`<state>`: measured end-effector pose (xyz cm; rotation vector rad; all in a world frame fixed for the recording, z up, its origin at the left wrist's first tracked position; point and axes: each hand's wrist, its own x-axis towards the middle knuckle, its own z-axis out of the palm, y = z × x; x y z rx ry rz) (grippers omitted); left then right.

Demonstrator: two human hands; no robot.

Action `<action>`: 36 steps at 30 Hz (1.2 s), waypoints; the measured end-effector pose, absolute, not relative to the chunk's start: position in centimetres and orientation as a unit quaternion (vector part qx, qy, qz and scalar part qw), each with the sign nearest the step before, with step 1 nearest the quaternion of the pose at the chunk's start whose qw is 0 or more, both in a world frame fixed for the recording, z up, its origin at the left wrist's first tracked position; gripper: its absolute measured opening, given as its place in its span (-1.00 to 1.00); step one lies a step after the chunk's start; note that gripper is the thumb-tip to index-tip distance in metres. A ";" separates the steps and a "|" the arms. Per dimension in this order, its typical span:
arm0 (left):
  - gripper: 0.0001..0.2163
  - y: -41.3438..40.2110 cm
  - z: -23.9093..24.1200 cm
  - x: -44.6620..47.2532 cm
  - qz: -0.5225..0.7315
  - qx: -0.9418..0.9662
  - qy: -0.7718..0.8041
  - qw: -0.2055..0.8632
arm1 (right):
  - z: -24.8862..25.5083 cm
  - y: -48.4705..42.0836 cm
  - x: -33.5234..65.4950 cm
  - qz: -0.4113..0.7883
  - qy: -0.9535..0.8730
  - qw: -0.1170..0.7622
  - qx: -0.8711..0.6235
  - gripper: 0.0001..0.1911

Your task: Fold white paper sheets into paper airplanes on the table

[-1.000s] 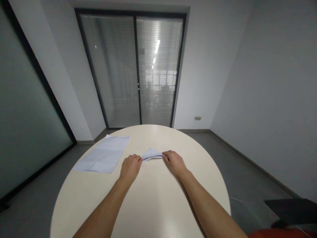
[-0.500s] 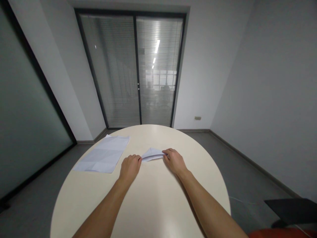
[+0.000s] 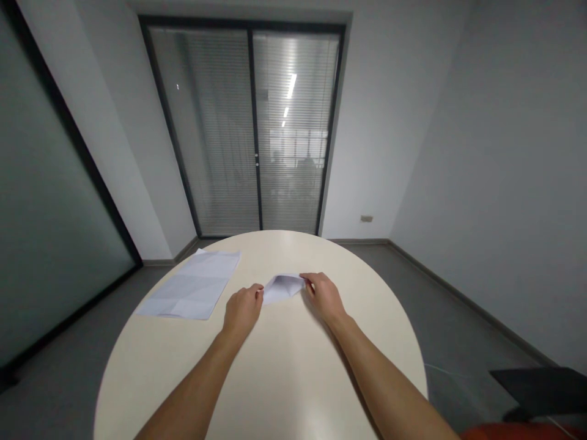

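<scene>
The left hand (image 3: 242, 310) pinches the left tip of a small folded paper (image 3: 283, 286), and the right hand (image 3: 323, 294) pinches its right tip, so the piece sits between the two hands, its near edge on the round tabletop (image 3: 284, 379) and its upper flaps opening away from the person. To work this fold well, I would keep both pinches light and level, draw the tips apart evenly, and let the paper's underside rest on the tabletop so the creases open without tearing. Out to the left of the left hand, well apart, lies a flat creased sheet (image 3: 191, 285). Count: two hands, one folded paper, one flat sheet, one tabletop.
</scene>
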<state>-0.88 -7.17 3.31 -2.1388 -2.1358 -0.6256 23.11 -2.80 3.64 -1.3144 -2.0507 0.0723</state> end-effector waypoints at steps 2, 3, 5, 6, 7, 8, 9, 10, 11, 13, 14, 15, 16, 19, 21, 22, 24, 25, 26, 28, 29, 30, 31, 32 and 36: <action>-0.71 -7.0 3.1 -0.8 -0.226 -0.696 -0.682 -0.003 | 3.6 -2.7 23.1 0.010 -0.792 0.361 -0.493 -0.66; -0.69 -7.0 2.9 -0.8 -0.238 -0.700 -0.673 -0.021 | 3.5 -2.7 23.1 0.004 -0.794 0.370 -0.483 -0.66; -0.64 -6.9 2.8 -0.6 -0.257 -0.708 -0.655 -0.058 | 3.5 -2.6 23.0 -0.008 -0.799 0.391 -0.457 -0.67; -0.61 -6.9 2.7 -0.4 -0.265 -0.711 -0.648 -0.075 | 3.6 -2.6 23.0 -0.014 -0.801 0.402 -0.443 -0.68; -0.58 -6.9 2.6 -0.3 -0.272 -0.712 -0.641 -0.091 | 3.6 -2.6 22.9 -0.020 -0.802 0.413 -0.430 -0.68; -0.54 -6.9 2.6 -0.2 -0.278 -0.714 -0.634 -0.105 | 3.7 -2.6 22.9 -0.025 -0.803 0.423 -0.419 -0.69; -0.50 -6.9 2.5 -0.1 -0.285 -0.717 -0.625 -0.119 | 3.8 -2.6 22.8 -0.029 -0.804 0.431 -0.410 -0.69; -0.47 -7.0 2.5 0.0 -0.291 -0.720 -0.616 -0.132 | 3.9 -2.7 22.7 -0.031 -0.803 0.437 -0.404 -0.69; -0.44 -7.0 2.4 0.0 -0.297 -0.723 -0.608 -0.144 | 4.0 -2.7 22.7 -0.028 -0.804 0.439 -0.401 -0.69; -0.40 -7.0 2.3 0.0 -0.306 -0.725 -0.596 -0.160 | 4.3 -2.9 22.5 -0.015 -0.807 0.431 -0.403 -0.69; -0.38 -7.0 2.2 0.0 -0.309 -0.726 -0.592 -0.164 | 4.4 -3.1 22.4 -0.006 -0.810 0.422 -0.407 -0.68; -0.36 -7.0 2.1 -0.1 -0.313 -0.726 -0.590 -0.166 | 4.5 -3.2 22.3 0.003 -0.813 0.412 -0.412 -0.69; -0.34 -6.9 2.0 -0.1 -0.317 -0.726 -0.588 -0.166 | 4.5 -3.3 22.2 0.010 -0.817 0.402 -0.414 -0.69; -0.28 -6.6 1.5 -0.3 -0.335 -0.725 -0.585 -0.138 | 4.6 -3.5 22.1 0.016 -0.833 0.375 -0.407 -0.73; -0.25 -6.3 1.0 -0.5 -0.350 -0.729 -0.579 -0.102 | 4.6 -3.7 22.0 0.014 -0.847 0.360 -0.391 -0.75; -0.24 -6.2 0.8 -0.6 -0.357 -0.735 -0.571 -0.084 | 4.6 -3.7 21.9 0.014 -0.855 0.353 -0.381 -0.76; -0.25 -6.0 0.3 -0.7 -0.362 -0.751 -0.550 -0.055 | 4.7 -3.9 21.8 0.019 -0.871 0.337 -0.356 -0.77; -0.26 -5.9 0.2 -0.8 -0.360 -0.760 -0.539 -0.047 | 4.7 -3.9 21.8 0.023 -0.879 0.329 -0.344 -0.78; -0.27 -5.8 0.1 -0.8 -0.356 -0.769 -0.529 -0.043 | 4.7 -4.0 21.7 0.028 -0.887 0.320 -0.333 -0.78; -0.30 -5.7 -0.1 -0.8 -0.346 -0.785 -0.512 -0.044 | 4.8 -4.2 21.6 0.040 -0.899 0.304 -0.314 -0.79; -0.32 -5.7 -0.1 -0.8 -0.342 -0.791 -0.505 -0.048 | 4.9 -4.3 21.5 0.046 -0.904 0.297 -0.305 -0.79; -0.33 -5.8 -0.1 -0.7 -0.339 -0.795 -0.501 -0.052 | 4.9 -4.3 21.4 0.051 -0.908 0.290 -0.298 -0.79; -0.35 -5.8 0.0 -0.7 -0.338 -0.797 -0.498 -0.058 | 4.9 -4.4 21.3 0.056 -0.912 0.285 -0.291 -0.80; -0.36 -5.8 0.0 -0.6 -0.337 -0.797 -0.496 -0.066 | 4.9 -4.5 21.3 0.061 -0.914 0.281 -0.286 -0.80; -0.35 -6.1 0.3 -0.4 -0.331 -0.794 -0.499 -0.108 | 4.8 -4.6 21.2 0.080 -0.918 0.267 -0.283 -0.80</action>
